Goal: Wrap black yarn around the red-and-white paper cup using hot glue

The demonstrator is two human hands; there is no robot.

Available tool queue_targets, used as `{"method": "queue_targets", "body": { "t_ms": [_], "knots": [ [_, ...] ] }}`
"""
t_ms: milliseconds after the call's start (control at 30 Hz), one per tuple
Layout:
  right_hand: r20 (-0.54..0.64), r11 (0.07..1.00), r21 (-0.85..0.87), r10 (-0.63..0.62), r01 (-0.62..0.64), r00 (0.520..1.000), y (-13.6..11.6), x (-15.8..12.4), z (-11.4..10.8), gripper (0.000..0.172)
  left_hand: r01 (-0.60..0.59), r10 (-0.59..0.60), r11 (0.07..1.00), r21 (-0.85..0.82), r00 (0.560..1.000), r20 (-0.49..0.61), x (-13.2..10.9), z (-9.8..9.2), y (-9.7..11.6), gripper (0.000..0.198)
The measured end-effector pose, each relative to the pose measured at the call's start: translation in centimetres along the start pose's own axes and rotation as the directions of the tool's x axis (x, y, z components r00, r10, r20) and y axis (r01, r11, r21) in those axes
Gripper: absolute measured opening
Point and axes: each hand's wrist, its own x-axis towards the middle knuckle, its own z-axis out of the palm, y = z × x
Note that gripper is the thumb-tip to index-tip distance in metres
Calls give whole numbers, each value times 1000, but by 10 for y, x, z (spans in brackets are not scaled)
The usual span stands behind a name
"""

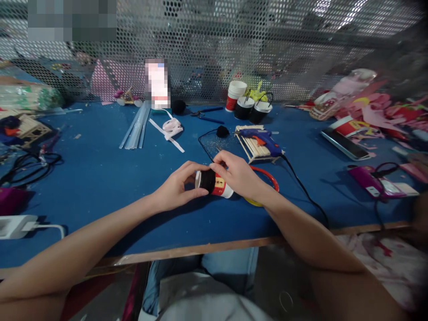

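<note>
On its side between my hands lies a red and white paper cup (220, 186), part of it wound with black yarn (207, 180). My left hand (180, 185) grips the cup near its white rim, thumb below and fingers above. Bent over the top of the cup, my right hand (236, 174) pinches its fingers at the edge of the wound band, where the yarn strand comes in. That strand runs back to a small black yarn ball (222, 131) on the table. Exactly what the right fingertips hold is partly hidden.
A glue gun (257, 135) rests on a wooden-stick rack, its cord trailing right. Behind stand stacked paper cups (236, 91) and two black-wrapped cups (244, 108). Pliers (209, 115), white ribbon (172, 128), glue sticks (136, 127) and a phone (346, 143) lie around the blue table (160, 165).
</note>
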Motion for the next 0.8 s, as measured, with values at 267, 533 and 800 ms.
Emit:
{"method": "queue_targets", "body": {
  "t_ms": [267, 533, 800],
  "knots": [
    [65, 992, 127, 17, -25, 998, 7, 18, -5, 17, -68, 65, 985, 159, 998, 20, 1, -4, 3, 49],
    [171, 983, 176, -72, 42, 983, -10, 46, -8, 15, -150, 102, 898, 414, 985, 137, 0, -7, 13, 58],
    [103, 993, 18, 116, -118, 988, -9, 67, -1, 15, -82, 46, 910, 406, 994, 97, 1, -7, 16, 55]
  ]
}}
